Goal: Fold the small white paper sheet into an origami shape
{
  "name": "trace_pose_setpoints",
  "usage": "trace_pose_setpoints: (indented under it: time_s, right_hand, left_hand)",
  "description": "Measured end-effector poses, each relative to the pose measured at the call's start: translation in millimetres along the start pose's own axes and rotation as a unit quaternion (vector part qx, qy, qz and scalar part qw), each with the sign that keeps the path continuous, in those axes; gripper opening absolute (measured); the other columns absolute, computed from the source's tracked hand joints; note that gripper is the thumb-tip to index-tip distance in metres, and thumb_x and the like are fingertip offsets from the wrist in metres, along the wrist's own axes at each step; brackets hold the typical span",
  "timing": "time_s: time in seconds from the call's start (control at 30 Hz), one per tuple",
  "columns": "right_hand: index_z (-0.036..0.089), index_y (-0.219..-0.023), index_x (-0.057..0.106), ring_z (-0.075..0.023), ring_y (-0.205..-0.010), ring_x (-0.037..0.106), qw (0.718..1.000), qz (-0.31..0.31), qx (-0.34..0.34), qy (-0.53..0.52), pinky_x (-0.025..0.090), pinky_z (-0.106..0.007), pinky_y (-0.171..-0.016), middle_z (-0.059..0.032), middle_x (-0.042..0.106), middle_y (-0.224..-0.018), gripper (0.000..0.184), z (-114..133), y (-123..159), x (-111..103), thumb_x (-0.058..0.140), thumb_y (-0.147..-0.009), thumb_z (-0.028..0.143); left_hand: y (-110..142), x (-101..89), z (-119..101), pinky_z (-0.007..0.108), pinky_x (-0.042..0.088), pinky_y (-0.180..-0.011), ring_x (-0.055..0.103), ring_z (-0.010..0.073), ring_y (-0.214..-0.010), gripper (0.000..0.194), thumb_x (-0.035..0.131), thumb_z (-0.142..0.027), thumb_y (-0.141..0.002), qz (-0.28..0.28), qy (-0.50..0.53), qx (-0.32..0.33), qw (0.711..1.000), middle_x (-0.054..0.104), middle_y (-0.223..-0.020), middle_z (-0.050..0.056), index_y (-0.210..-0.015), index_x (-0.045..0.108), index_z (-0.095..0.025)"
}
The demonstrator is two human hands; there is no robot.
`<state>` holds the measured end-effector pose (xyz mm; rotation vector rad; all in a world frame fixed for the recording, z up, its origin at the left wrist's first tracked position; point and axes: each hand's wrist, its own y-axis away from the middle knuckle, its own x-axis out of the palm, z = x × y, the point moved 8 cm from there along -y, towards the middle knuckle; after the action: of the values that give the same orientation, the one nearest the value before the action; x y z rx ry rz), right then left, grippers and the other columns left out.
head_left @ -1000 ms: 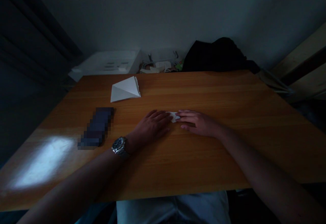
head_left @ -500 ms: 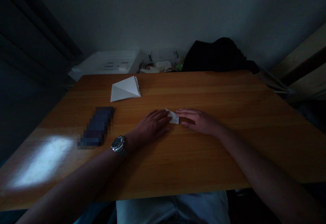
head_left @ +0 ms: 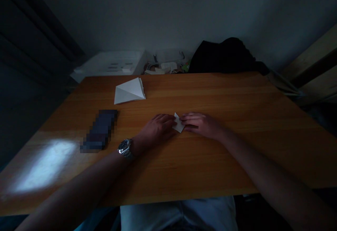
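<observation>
A small folded piece of white paper [head_left: 178,123] lies on the wooden table [head_left: 210,161] near its middle. My left hand [head_left: 157,129], with a metal watch [head_left: 125,148] on the wrist, rests on the table and pinches the paper's left edge. From the other side, my right hand [head_left: 202,124] holds the paper's right edge with its fingertips pressed together. The paper now stands tilted, one corner pointing away from me. The room is dim.
A larger folded white sheet [head_left: 129,91] lies at the table's far left. A blurred dark flat object [head_left: 99,130] sits left of my left hand. Beyond the far edge stand a white box [head_left: 110,65], some clutter and a dark bag [head_left: 223,57].
The small paper went from lying flat under my fingertips to being turned and lifted at one corner. Both hands closed in on it and curled their fingers.
</observation>
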<state>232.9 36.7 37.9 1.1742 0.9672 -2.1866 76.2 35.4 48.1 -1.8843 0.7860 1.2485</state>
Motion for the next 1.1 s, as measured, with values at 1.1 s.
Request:
trace_pose_setpoints:
  time_s: [1.1]
  right_hand:
    - [0.026,-0.105,0.077,-0.0219,-0.104,0.07,1.0,-0.014,-0.003,0.027,0.053,-0.04,-0.094,-0.0049,0.076,-0.116,0.018,15.7,-3.2,2.2,0.062,-0.1,0.032]
  left_hand:
    - [-1.4,-3.3,-1.5,0.039,0.053,-0.097,0.068,0.0227,-0.111,0.019,0.063,-0.034,-0.1,-0.037,0.027,0.006,0.999,0.07,-0.125,0.008,-0.112,0.074,-0.024]
